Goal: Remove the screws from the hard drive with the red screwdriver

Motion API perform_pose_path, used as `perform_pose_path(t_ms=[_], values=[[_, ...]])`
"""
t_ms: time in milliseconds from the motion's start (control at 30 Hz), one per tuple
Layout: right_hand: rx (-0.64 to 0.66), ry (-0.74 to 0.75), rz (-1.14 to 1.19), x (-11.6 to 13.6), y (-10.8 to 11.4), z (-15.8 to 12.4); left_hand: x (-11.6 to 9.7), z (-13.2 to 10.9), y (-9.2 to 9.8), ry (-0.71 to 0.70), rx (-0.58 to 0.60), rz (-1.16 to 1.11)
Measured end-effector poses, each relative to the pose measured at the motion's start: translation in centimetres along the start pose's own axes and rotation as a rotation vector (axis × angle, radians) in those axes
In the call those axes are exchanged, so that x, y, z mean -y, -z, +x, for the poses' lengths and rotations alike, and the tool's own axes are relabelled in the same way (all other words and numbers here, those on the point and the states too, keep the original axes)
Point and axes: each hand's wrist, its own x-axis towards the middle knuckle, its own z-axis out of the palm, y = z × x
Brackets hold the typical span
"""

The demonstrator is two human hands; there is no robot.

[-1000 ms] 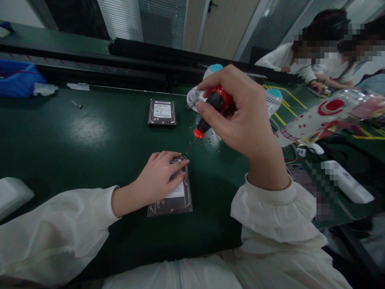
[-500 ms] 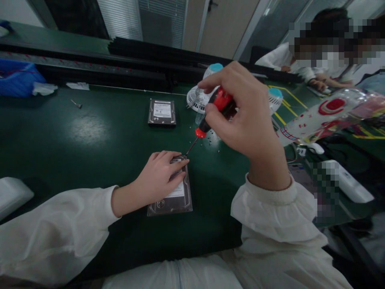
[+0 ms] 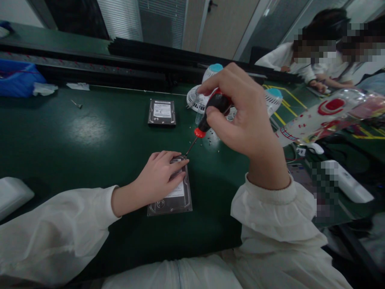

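A hard drive (image 3: 171,204) with a white label lies on the green table in front of me. Across its upper part rests my left hand (image 3: 162,172), fingers stretched out flat and covering some of the label. My right hand (image 3: 240,108) is closed around the handle of a red and black screwdriver (image 3: 205,123). The screwdriver slants down to the left, its tip at the drive's far right corner, close to my left fingertips. Whatever is under the tip is too small to make out. Several small screws (image 3: 209,138) lie scattered beyond the drive.
Another hard drive (image 3: 162,112) lies farther back. White-and-blue fans (image 3: 197,98) stand partly behind my right hand. A clear bottle (image 3: 319,116) is at the right, a blue bag (image 3: 19,78) at the far left, a white object (image 3: 13,196) at the left edge. Two people sit across at the right.
The screwdriver handle has turned in my right fingers, with less of its red showing. My right hand has shifted slightly; my left hand and the drive stay put.
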Motion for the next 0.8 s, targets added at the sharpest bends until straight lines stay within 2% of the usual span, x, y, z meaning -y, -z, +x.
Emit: perform_pose_path(t_ms=[800], values=[[0.042,-0.013,0.003,-0.19,0.63,-0.06,-0.01,0.06,0.0,-0.002,-0.006,-0.014]])
